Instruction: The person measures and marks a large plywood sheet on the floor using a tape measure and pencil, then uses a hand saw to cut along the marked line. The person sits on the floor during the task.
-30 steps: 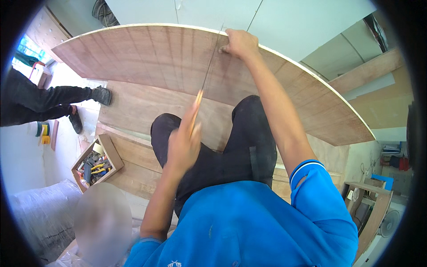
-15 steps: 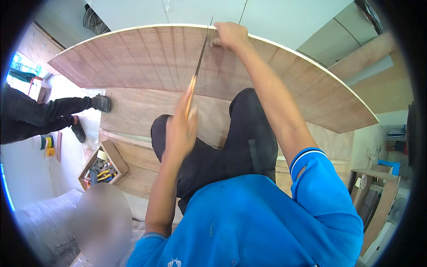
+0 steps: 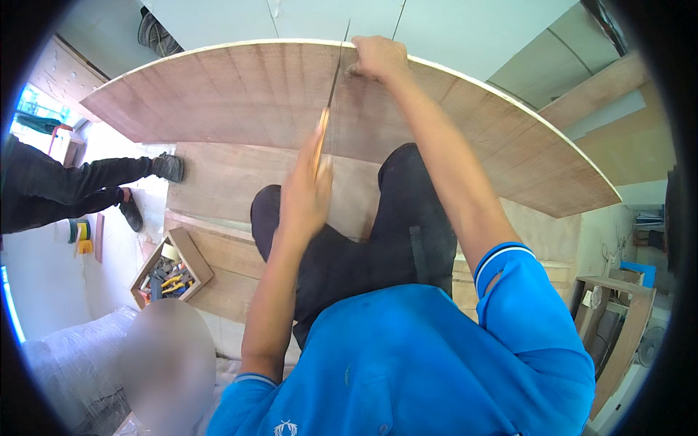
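Observation:
A large wooden panel (image 3: 240, 91) with a pale edge stands on its side across my front. My left hand (image 3: 305, 196), a little blurred, is closed around the wooden handle of a handsaw (image 3: 332, 91). The saw's thin blade crosses the panel's upper edge, and its tip sticks out beyond. Right beside the blade, my right hand (image 3: 380, 58) grips that same edge, thumb on the near face and fingers over the top. Faint lines run down the panel below the blade.
Wooden boards (image 3: 225, 269) lie under and around my knees. At left sits an open wooden box (image 3: 190, 265) of hand tools. Another person's legs (image 3: 94, 182) are at far left. A blurred round patch (image 3: 167, 367) covers the lower left. A wooden frame (image 3: 618, 341) stands at right.
My left hand and the saw have moved forward and slightly right, with more of the blade past the panel's edge. My right hand stays on the panel.

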Demonstrator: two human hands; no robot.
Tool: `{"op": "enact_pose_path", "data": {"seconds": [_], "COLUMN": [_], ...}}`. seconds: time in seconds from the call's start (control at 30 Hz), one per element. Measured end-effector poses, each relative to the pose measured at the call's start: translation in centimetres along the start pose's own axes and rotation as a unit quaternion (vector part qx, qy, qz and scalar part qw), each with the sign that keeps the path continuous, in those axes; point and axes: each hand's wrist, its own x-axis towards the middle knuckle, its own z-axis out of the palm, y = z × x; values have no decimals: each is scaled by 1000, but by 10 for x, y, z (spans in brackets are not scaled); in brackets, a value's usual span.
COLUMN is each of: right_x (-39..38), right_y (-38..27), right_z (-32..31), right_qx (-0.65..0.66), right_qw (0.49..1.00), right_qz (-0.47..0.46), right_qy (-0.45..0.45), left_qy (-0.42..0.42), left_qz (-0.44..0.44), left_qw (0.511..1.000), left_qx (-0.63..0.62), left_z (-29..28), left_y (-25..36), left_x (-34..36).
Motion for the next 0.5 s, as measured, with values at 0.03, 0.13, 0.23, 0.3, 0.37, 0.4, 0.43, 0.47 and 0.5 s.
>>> {"op": "enact_pose_path", "data": {"seconds": [0.03,0.13,0.23,0.3,0.37,0.4,0.43,0.47,0.5], "right_x": [-3,-5,-7,-3,4,7,5,2,-1], "right_y": [2,-5,0,-17,-34,-37,-37,-27,-15], "right_z": [-2,-9,-8,-2,-3,-6,-6,-7,-6], "right_qx": [2,4,-1,-9,-3,-4,-5,-4,-1], "right_qw": [1000,1000,1000,1000,1000,1000,1000,1000,999], "right_qz": [10,15,23,9,-4,-6,-4,6,21], "right_qy": [-11,-24,-3,19,-12,-27,-29,-29,-30], "left_qy": [-15,1,-34,24,98,115,128,109,83], "left_qz": [-15,14,-34,36,144,160,176,170,166], "left_qw": [1000,1000,999,998,981,977,972,978,982], "left_qx": [-7,-5,-1,-35,-80,-86,-90,-61,-31], "left_z": [-15,-35,-16,23,37,36,34,30,20], "left_y": [4,3,-2,-30,-51,-50,-47,-40,-31], "left_x": [-38,-82,-33,58,98,101,103,82,42]}}
